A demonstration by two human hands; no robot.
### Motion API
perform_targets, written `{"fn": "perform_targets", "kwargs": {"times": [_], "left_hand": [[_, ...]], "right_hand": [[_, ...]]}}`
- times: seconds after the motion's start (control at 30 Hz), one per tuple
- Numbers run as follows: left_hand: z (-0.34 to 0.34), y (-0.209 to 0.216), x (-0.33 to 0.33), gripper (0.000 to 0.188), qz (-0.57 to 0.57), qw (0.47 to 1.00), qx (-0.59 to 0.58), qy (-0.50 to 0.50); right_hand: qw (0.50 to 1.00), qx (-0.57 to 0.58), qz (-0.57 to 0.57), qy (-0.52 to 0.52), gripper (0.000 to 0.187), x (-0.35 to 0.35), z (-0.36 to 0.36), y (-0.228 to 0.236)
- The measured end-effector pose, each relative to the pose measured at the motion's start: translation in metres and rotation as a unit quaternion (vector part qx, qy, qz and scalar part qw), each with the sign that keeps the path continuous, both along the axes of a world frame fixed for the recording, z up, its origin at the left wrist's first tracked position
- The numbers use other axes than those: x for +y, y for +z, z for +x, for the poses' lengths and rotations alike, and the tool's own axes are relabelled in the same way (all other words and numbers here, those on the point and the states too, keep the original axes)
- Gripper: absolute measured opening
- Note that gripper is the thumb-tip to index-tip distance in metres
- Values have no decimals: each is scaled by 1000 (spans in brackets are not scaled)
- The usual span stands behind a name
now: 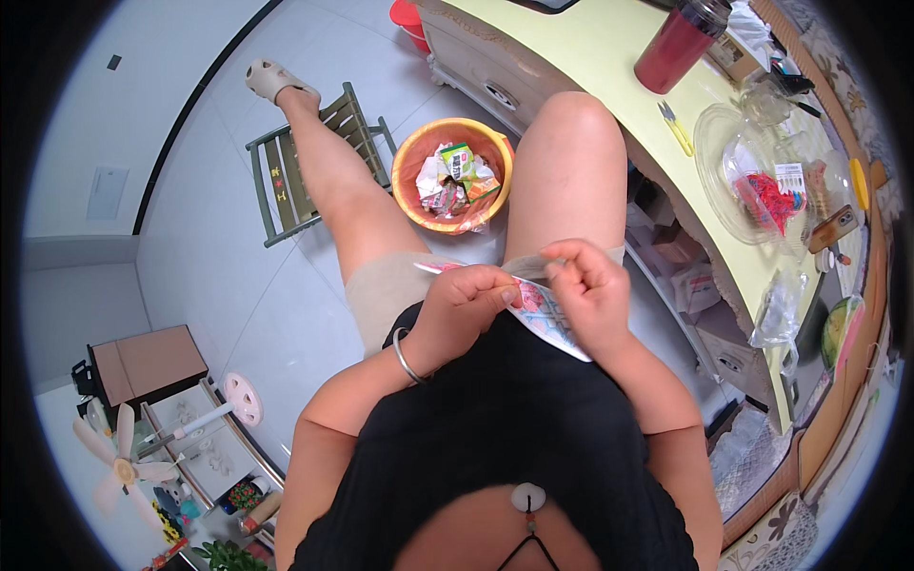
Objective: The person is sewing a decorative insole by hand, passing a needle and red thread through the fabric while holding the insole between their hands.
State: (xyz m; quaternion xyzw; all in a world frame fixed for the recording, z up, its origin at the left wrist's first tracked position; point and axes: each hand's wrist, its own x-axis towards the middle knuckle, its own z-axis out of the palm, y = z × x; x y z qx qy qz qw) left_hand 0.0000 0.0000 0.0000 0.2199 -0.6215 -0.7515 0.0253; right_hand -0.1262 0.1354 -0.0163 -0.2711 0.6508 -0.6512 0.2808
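Across my lap lies a long, narrow, white-edged embroidered insole (pixel 547 316) with pink flowers and a blue pattern. My left hand (pixel 465 306), with a bangle at the wrist, pinches it near its middle between thumb and fingers. Just to the right, my right hand (pixel 592 290) is raised beside the insole, its fingers curled and thumb and forefinger together. Whatever those fingertips hold is too fine to make out. Part of the insole is hidden behind my left hand.
An orange waste basket (pixel 407 202) with wrappers stands between my legs, beside a green folding stool (pixel 286 181). The pale yellow desk (pixel 628 57) at right holds yellow snips (pixel 676 128), red thread (pixel 769 202) on a clear tray, a phone (pixel 833 229) and a dark red bottle (pixel 674 52).
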Motion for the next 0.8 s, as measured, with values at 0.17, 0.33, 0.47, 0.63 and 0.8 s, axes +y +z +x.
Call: {"fn": "perform_targets", "kwargs": {"times": [0.17,0.33,0.47,0.63,0.8], "left_hand": [[-8,7,15,15,-40,999,6,-8],[-8,0,17,14,-84,995,49,-1],[-7,0,13,14,-82,996,28,-27],[-7,0,13,14,-66,997,-2,-37],[4,-3,12,13,-106,993,15,-59]], "right_hand": [[988,132,55,62,10,13,7,17],[970,240,19,31,7,9,7,3],[972,235,29,7,6,12,2,2],[989,136,54,-22,5,13,4,2],[968,128,66,-205,7,25,-47,-22]]}}
